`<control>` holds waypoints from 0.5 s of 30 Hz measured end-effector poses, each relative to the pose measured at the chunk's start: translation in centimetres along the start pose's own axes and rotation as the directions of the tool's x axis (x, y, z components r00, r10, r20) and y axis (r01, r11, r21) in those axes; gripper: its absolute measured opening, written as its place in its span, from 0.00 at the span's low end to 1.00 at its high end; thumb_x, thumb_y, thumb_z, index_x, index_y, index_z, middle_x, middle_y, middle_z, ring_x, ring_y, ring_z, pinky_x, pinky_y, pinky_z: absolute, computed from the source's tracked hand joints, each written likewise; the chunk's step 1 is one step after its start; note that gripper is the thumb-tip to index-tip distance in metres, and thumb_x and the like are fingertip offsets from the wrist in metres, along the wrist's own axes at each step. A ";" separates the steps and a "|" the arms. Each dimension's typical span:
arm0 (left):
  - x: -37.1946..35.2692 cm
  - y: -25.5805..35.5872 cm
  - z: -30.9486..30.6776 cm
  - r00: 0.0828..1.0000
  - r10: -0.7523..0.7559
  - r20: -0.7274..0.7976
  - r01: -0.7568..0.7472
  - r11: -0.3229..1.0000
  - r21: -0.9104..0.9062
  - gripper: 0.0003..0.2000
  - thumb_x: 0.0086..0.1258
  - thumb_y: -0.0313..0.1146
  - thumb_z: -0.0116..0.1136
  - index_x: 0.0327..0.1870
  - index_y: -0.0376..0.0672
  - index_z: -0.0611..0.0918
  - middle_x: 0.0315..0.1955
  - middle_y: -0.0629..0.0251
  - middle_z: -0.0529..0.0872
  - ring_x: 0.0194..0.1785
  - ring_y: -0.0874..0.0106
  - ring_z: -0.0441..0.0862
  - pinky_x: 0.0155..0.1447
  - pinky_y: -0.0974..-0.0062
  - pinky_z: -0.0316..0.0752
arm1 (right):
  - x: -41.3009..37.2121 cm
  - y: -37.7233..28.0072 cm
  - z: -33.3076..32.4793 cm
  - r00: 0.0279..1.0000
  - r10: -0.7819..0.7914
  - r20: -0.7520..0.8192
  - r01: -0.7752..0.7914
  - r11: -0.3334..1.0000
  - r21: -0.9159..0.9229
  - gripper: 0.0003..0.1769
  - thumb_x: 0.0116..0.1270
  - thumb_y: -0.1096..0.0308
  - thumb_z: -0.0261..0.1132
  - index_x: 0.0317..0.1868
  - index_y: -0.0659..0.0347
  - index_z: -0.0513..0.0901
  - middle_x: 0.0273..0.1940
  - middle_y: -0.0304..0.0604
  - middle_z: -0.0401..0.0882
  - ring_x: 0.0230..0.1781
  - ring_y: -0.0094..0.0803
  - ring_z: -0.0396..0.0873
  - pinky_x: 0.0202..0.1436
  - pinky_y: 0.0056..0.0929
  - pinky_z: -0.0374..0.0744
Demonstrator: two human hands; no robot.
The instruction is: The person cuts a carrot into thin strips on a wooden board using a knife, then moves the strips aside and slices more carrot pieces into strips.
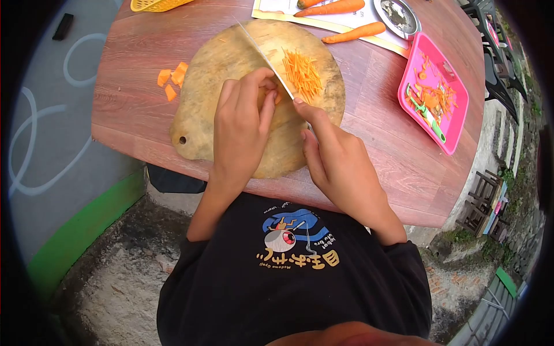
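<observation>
A round wooden cutting board [202, 121] lies on the table in front of me. My right hand [332, 147] grips a knife [265, 59], its long blade slanting up and left across the board. Close beside the blade, my left hand [245, 109] has its fingers curled down on a piece of carrot [278, 98], mostly hidden by the fingers. Right of the blade sits a pile of thin carrot strips [302, 74]. Several carrot chunks [171, 79] rest on the table at the board's left edge.
Whole carrots [354, 33] lie at the back on a printed sheet [277, 10], near a round metal dish [398, 17]. A pink tray [455, 130] at right holds carrot peelings and a green-handled peeler [430, 121]. A yellow basket [156, 4] stands far left.
</observation>
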State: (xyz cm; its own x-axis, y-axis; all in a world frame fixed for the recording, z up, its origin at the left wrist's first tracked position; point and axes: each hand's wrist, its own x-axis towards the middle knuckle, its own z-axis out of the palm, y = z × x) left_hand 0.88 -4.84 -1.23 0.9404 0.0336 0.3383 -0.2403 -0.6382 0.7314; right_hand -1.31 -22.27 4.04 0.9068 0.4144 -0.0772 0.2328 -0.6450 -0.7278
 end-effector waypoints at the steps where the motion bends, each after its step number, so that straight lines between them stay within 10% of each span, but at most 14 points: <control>1: 0.0 0.1 0.1 1.000 -0.004 0.004 0.004 1.000 0.002 0.15 0.70 0.20 0.65 0.55 0.39 0.81 0.40 0.58 0.87 0.46 0.58 0.82 0.51 0.59 0.77 | 0.0 -0.1 -0.1 1.000 0.004 0.003 -0.004 1.000 0.004 0.26 0.76 0.78 0.60 0.72 0.60 0.71 0.45 0.65 0.86 0.40 0.63 0.86 0.40 0.52 0.81; 15: -0.7 0.1 1.3 0.991 -0.134 -0.023 0.133 0.989 -0.058 0.17 0.68 0.19 0.69 0.53 0.38 0.75 0.38 0.58 0.83 0.43 0.60 0.81 0.49 0.62 0.76 | -0.2 -1.0 -0.9 0.972 0.077 0.222 -0.021 0.969 -0.245 0.33 0.70 0.77 0.62 0.76 0.59 0.69 0.37 0.57 0.79 0.28 0.59 0.83 0.32 0.54 0.83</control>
State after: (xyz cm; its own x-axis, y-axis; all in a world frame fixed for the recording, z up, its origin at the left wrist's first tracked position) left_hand 0.50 -5.89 -2.18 0.9584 0.1365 0.2505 -0.1270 -0.5820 0.8032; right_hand -1.45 -22.26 5.42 0.8212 0.4958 -0.2825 0.2929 -0.7911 -0.5369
